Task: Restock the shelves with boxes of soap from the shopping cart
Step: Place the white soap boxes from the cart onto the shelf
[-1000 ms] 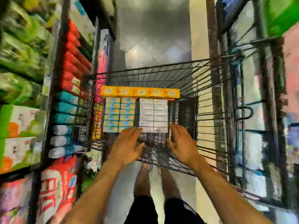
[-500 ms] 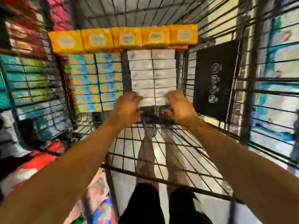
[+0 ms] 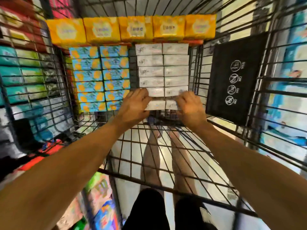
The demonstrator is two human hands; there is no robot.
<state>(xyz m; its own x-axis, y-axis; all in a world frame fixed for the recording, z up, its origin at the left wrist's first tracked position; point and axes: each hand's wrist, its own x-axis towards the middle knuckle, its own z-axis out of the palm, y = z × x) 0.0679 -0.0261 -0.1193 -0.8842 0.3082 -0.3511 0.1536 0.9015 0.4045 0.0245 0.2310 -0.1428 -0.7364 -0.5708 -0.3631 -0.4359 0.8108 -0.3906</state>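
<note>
Inside the wire shopping cart (image 3: 196, 77) stand two columns of white soap boxes (image 3: 162, 70), two columns of blue-and-orange soap boxes (image 3: 99, 75) to their left, and a row of yellow packs (image 3: 132, 29) at the far end. My left hand (image 3: 134, 105) grips the left side of the nearest white boxes (image 3: 157, 105), fingers curled over them. My right hand (image 3: 189, 107) grips the right side of the same near rows. Both hands cover the outer ends of these boxes.
Shelves (image 3: 25, 67) of packaged goods run along the left behind the cart's wire side. A black sign with white round symbols (image 3: 234, 80) hangs on the cart's right wall. The cart's near floor (image 3: 149, 155) is bare wire, my legs showing beneath.
Both hands have reached forward into the cart and closed on the nearest white boxes. My head has moved in closer, so the cart now fills the view.
</note>
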